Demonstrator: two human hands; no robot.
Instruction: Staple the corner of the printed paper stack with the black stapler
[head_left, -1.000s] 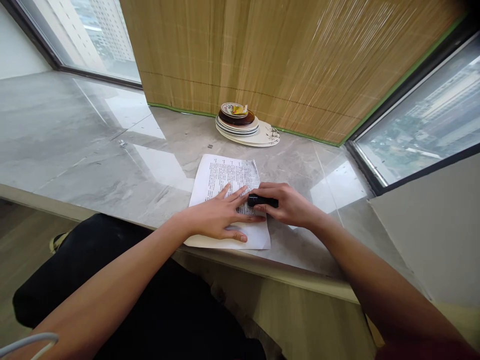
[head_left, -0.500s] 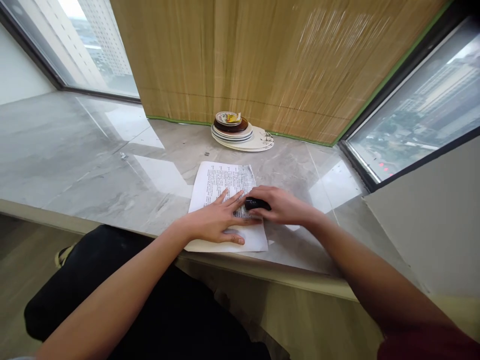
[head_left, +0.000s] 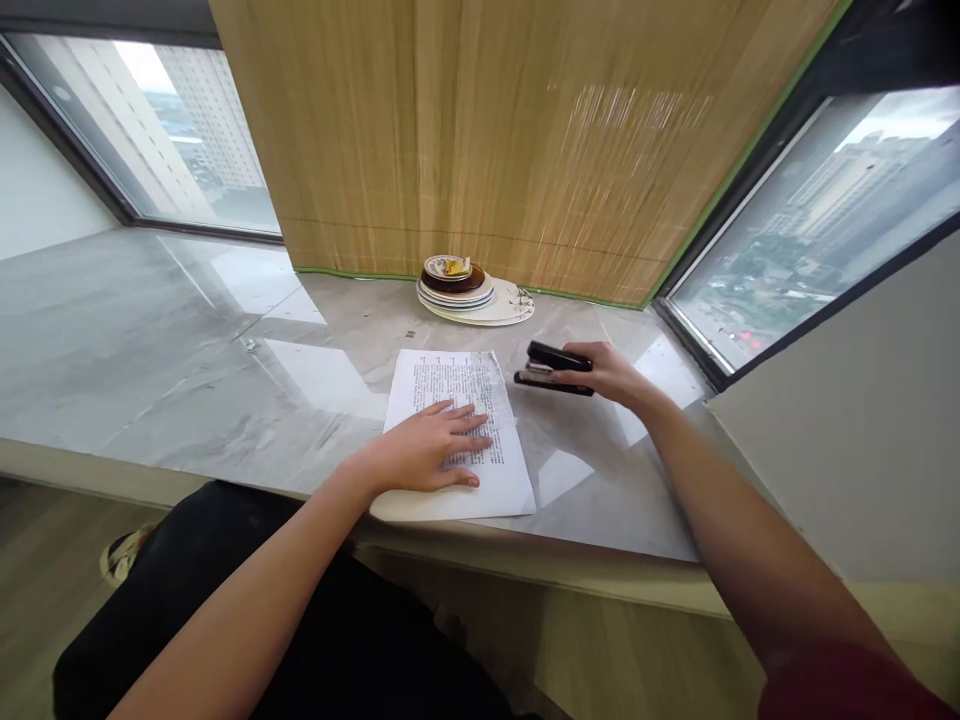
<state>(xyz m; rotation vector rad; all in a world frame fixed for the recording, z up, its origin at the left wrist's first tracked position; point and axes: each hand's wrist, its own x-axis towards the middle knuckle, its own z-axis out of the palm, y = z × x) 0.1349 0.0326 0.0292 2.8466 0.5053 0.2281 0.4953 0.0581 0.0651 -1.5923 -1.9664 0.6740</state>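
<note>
Head view, with the printed paper (head_left: 510, 490) as the middle of the clock: the left hand (head_left: 427, 450) is lying flat on it, fingers a bit spread, not gripping anything. That palm covers a chunk of the text, and the rest is too tiny for me to read from here. Can't tell if it's one sheet or several, tbh. It's on the counter (head_left: 187, 350), bottom edge right by the front lip at 6.

Over at 2 o'clock, just off the paper, the right hand (head_left: 600, 368) has its fingers closed around a black stapler (head_left: 553, 357). The nose points to 9 and the front gapes open, but the fingers hide part of the back end. No clue whether its base touches the counter or hangs just above.

Up at 12 there's a stack of plates (head_left: 454, 298) with a yellow packet (head_left: 457, 267) on top, label too small to make out. Little grey bit (head_left: 410, 334) at 11, could be anything. Dark red sleeve (head_left: 832, 685) at 4, cut off by the frame.
</note>
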